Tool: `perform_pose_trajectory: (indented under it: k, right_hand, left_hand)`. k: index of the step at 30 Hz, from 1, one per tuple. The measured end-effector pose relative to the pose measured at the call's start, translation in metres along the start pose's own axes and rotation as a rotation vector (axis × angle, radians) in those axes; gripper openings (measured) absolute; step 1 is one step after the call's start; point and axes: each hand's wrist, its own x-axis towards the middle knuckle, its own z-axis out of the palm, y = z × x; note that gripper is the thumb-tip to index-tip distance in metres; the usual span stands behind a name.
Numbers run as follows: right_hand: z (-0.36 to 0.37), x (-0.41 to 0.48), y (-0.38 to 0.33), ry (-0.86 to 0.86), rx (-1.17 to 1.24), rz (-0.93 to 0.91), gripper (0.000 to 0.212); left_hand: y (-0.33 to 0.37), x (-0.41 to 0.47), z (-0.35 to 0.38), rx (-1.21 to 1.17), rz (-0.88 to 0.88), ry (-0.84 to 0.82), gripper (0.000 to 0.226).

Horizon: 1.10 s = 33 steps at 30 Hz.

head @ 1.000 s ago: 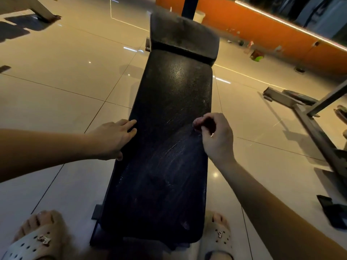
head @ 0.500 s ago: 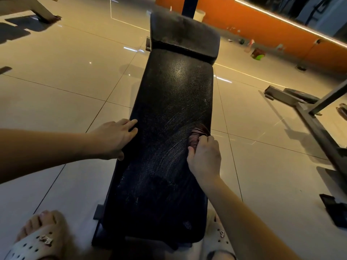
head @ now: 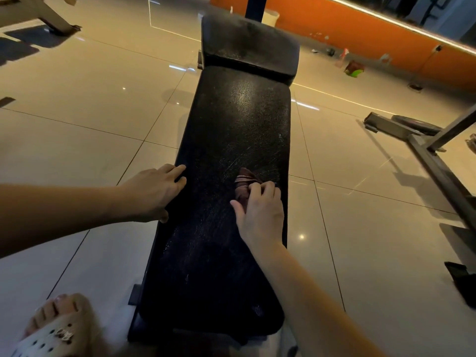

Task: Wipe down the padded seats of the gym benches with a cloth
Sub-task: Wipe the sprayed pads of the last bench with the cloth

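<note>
Nearest the camera: one foot in a perforated pale sandal (head: 52, 331) on the tiled floor (head: 77, 140), left of the bench. The long pad (head: 206, 287) runs away from the viewer; its near end is dark, and I cannot tell whether it is clean. Mid-pad, the right hand (head: 260, 215) has its fingers curled round a bunched dark red cloth (head: 243, 184), which is pressed onto the right half of the padding. Level with it, the left hand (head: 152, 191) lies on the left edge, fingers extended, holding nothing; judged to be bracing. Faint streaks show around the cloth. Beyond it the pad reads dull and speckled, so the wipe looks roughly mid-course. Method note: spread the cloth flatter under the palm, since a tight wad covers little. Keep even downward pressure and work in overlapping strokes across the full width, carrying over both side edges. Keep the left hand clear of the cloth's path. Farther on, the short head pad (head: 247, 45) is raised above the long one and looks dusty; judged not yet wiped. Past it, an orange wall (head: 360, 29).
</note>
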Motion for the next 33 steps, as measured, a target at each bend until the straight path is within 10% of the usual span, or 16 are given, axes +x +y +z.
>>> perform_pose_trajectory:
  k: [5,10,19,28,33]
  right_hand:
    - [0.004,-0.014,-0.021,0.03,0.15,-0.084,0.02]
    - [0.002,-0.043,-0.001,-0.079,0.137,-0.727,0.013]
    - [0.0,0.082,0.059,0.084,0.113,0.223,0.021]
    - [0.006,-0.007,-0.036,-0.116,0.267,-0.761,0.011]
    - [0.003,0.078,0.054,0.062,0.009,-0.292,0.016]
  left_hand:
    - [-0.002,0.001,0.0,0.006,0.009,0.002,0.111]
    - [-0.002,0.0,-0.001,-0.004,0.014,0.001,0.108]
    - [-0.003,0.001,-0.002,0.008,0.019,-0.009,0.108]
    - [-0.007,-0.001,0.004,-0.022,0.029,0.038,0.103]
    - [-0.009,-0.002,0.007,-0.068,0.027,0.018,0.106]
